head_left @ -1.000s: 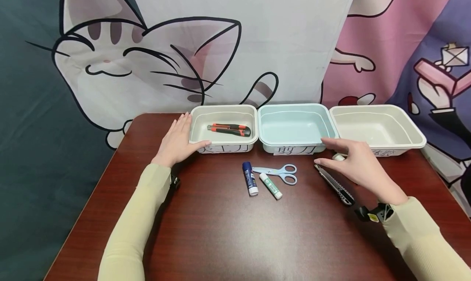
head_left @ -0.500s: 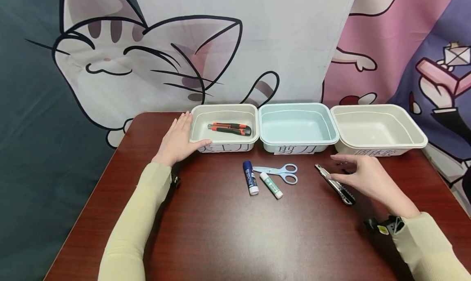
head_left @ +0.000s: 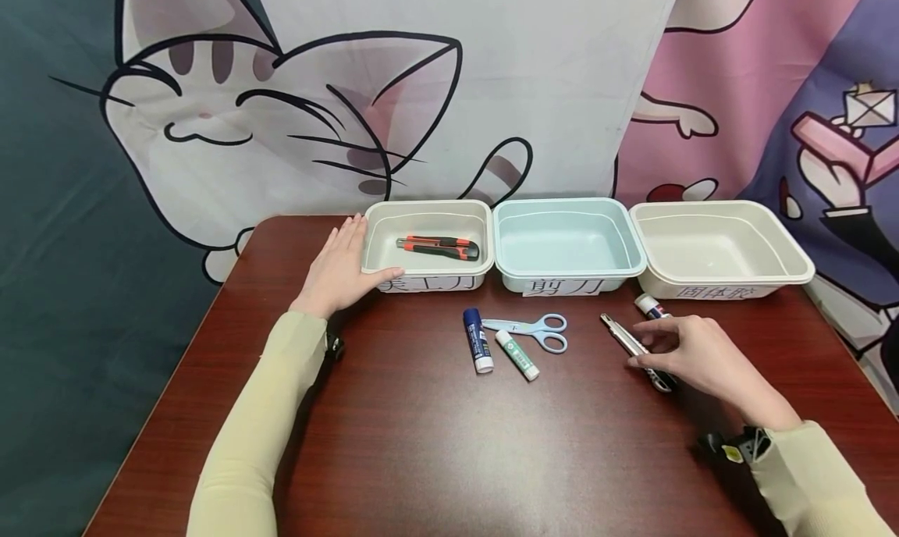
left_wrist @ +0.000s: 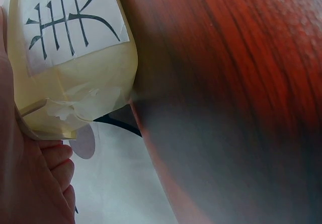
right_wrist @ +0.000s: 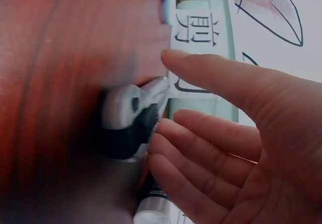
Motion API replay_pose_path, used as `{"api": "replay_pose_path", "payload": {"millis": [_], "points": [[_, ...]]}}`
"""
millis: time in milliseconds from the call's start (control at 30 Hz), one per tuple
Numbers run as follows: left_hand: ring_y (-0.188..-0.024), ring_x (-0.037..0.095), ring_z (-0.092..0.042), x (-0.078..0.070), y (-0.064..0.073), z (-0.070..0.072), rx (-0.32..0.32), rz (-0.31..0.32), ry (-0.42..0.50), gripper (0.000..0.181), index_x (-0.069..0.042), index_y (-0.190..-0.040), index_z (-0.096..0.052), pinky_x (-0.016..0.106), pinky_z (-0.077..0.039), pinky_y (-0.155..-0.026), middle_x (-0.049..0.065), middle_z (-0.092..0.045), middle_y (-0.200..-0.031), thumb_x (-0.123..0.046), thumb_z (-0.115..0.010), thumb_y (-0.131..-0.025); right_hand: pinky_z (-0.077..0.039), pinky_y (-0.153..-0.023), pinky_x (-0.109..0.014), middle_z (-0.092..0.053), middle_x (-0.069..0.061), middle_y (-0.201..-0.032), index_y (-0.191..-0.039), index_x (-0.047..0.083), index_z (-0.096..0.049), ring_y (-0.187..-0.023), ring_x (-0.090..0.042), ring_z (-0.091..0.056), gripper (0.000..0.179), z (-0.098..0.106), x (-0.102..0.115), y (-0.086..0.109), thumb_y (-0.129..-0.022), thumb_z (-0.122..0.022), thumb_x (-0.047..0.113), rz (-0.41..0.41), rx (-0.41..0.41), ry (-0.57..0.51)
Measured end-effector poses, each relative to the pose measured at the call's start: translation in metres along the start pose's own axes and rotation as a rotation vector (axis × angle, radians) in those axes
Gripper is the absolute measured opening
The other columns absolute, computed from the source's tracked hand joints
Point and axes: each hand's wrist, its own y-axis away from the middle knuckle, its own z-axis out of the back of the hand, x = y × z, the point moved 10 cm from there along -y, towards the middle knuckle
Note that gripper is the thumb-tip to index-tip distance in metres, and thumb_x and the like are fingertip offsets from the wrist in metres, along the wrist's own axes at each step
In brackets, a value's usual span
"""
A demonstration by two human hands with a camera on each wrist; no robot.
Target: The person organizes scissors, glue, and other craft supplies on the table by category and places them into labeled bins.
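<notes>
My left hand (head_left: 342, 270) lies along the left side of the left beige bin (head_left: 428, 272), fingers straight, thumb at its front rim. Two black-and-orange box cutters (head_left: 441, 247) lie inside that bin. My right hand (head_left: 702, 357) is at a silver-and-black box cutter (head_left: 621, 336) on the table. In the right wrist view, the fingertips are right beside the cutter (right_wrist: 121, 113), while the thumb stands apart from them. Behind this hand lies a white-capped glue stick (head_left: 649, 304), partly hidden.
A light blue bin (head_left: 570, 271) and another beige bin (head_left: 726, 275) stand in the row, with paper labels in front. Blue scissors (head_left: 544, 334), a dark blue glue stick (head_left: 477, 340) and a green-and-white glue stick (head_left: 517, 355) lie mid-table. Behind hangs a printed cloth (head_left: 548, 69).
My right hand has moved back from the light blue bin's front corner and come down over the silver-and-black box cutter. My left hand stays at the left bin.
</notes>
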Motion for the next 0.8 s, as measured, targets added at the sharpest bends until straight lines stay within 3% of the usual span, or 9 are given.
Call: {"api": "replay_pose_path", "payload": {"millis": [300, 800], "points": [[-0.154, 0.029, -0.012, 0.000, 0.000, 0.000, 0.007, -0.001, -0.004, 0.123, 0.002, -0.161, -0.017, 0.043, -0.007, -0.125, 0.019, -0.019, -0.166, -0.085, -0.053, -0.082, -0.044, -0.056, -0.024, -0.066, 0.011, -0.074, -0.106, 0.002, -0.077, -0.063, -0.004, -0.060, 0.039, -0.008, -0.004, 0.003, -0.074, -0.091, 0.018, -0.029, 0.018, -0.008], [-0.154, 0.029, -0.010, 0.000, 0.000, -0.001, 0.014, 0.003, -0.004, 0.124, 0.002, -0.161, -0.016, 0.038, -0.001, -0.124, 0.018, -0.017, -0.167, -0.085, -0.053, -0.082, -0.044, -0.056, -0.026, -0.065, 0.011, -0.073, -0.103, 0.004, -0.078, -0.063, -0.005, -0.059, 0.031, -0.012, -0.006, 0.002, -0.075, -0.089, 0.014, -0.044, 0.001, 0.020]]}}
